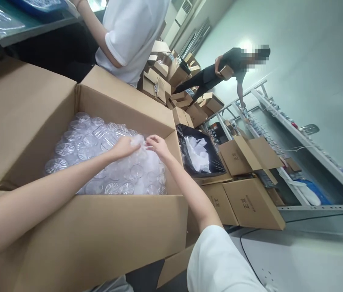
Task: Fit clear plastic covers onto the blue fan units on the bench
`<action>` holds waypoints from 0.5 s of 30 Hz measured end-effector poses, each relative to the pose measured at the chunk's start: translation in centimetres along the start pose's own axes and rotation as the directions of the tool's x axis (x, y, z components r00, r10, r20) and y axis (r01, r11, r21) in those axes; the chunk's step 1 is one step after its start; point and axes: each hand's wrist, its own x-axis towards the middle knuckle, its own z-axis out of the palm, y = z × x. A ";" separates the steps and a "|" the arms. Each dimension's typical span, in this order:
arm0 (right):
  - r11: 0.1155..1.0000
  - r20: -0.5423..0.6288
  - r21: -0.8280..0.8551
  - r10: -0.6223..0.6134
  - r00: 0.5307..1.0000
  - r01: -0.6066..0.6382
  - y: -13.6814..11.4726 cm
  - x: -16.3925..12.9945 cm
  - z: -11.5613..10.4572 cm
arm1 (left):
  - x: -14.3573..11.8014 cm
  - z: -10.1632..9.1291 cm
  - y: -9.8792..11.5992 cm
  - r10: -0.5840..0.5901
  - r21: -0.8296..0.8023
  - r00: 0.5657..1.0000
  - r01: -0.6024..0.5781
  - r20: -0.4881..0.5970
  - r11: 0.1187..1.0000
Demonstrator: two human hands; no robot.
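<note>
- Biggest thing here is the big open brown cardboard carton (pixel 77 227), flaps folded out so both arms can get in from above. It sits right in front of the person, tilted in the view.
- Inside it is a clear plastic bag (pixel 147 162) packed with round transparent plastic lids or cups (pixel 98 142), ribbed tops facing up, filling most of the box floor.
- Off to the right, lots of small flat brown cardboard boxes (pixel 250 202) lie stacked and scattered on the floor, next to a black-lined bin (pixel 200 156) holding white crumpled wrap.
- A white metal rack (pixel 305 150) runs along the far wall, where a person in dark clothes (pixel 220 71) leans on it while carrying a small box. Another person in a white t-shirt (pixel 131 36) stands just behind the carton.
- Left hand (pixel 125 147) is pinching the gathered top of the bag, fingers closed on the film.
- Right hand (pixel 157 144) pinches the same bunch just beside it, the two nearly touching, looks like they're working the bag's neck.
</note>
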 end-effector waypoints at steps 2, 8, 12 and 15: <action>0.997 0.053 -0.042 0.074 0.996 -0.072 1.4 -0.9 0.9 | 0.2 -0.5 -0.4 -0.043 0.028 0.996 0.045 -0.080 0.999; 0.970 0.232 -0.187 0.197 0.953 -0.156 4.8 -4.0 5.3 | 0.2 -1.2 -1.4 -0.040 0.086 0.999 0.040 -0.004 0.995; 0.982 0.233 -0.154 0.145 0.962 -0.111 4.2 -3.7 4.9 | -0.4 -0.7 -1.0 0.009 0.076 0.998 -0.014 0.065 0.997; 0.998 0.202 -0.057 0.043 0.978 -0.033 2.7 -2.8 3.3 | -1.0 0.0 -0.4 0.085 0.024 0.988 -0.089 0.128 0.996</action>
